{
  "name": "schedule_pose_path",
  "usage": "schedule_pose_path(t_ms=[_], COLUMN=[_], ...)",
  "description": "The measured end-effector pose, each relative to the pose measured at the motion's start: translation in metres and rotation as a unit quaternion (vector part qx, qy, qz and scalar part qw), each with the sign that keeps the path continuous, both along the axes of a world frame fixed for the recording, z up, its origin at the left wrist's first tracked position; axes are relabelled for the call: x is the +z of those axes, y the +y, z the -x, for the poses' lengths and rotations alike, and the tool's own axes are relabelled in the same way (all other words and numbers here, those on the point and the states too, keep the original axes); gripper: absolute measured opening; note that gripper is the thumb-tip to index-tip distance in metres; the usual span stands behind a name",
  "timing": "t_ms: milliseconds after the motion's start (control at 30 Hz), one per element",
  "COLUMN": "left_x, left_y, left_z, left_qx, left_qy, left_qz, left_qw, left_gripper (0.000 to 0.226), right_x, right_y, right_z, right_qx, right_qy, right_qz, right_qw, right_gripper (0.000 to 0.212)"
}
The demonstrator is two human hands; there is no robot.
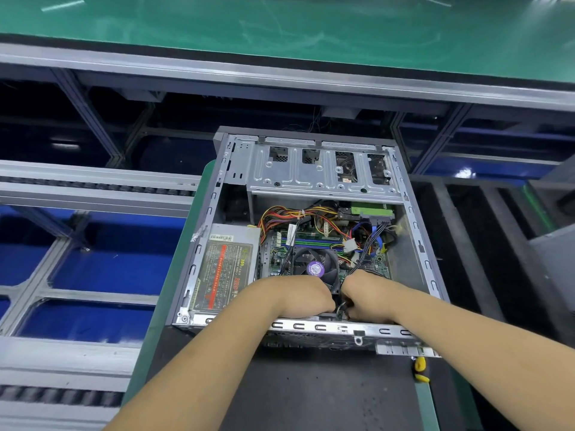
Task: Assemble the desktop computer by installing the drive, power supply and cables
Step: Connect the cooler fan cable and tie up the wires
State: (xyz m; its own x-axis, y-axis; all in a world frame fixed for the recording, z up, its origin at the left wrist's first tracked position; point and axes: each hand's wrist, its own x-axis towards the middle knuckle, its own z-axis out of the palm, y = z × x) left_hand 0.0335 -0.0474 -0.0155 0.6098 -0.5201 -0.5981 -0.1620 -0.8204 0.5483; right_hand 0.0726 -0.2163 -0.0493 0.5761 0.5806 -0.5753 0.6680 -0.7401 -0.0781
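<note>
Down inside the open grey metal computer case (pixel 413 225), my left hand (pixel 306 295) and right hand (pixel 362 293) meet just below the black cooling fan with the purple label (pixel 315 267), curled over thin black cables (pixel 342 306), though I cannot tell what my hidden fingers grip. To their left, the grey boxy power supply with its dark label (pixel 222 269) sits in the case's near-left corner, and a yellow-handled tool (pixel 420 370) lies on the black mat (pixel 311 393) outside.

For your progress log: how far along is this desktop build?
Done: the power supply sits in the case, its coloured wires run over the motherboard, and a drive sits under the metal bay.
In hand: the left hand and right hand work on cabling beside the fan; their grip is hidden.
Left: a loose white connector.
</note>
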Motion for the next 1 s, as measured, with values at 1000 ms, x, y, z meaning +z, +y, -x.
schedule_pose_path(t_ms=[1000], left_x=[-0.0061], left_y=[-0.0022], left_z=[0.0024], left_qx=[0.094], left_qy=[0.014], left_qz=[-0.011], left_qw=[0.995], left_gripper=[0.015], right_x=[-0.0021], right_y=[0.0014], right_z=[-0.002], right_qx=[0.033], right_qy=[0.03], right_qz=[0.024], right_qw=[0.999], right_gripper=[0.038])
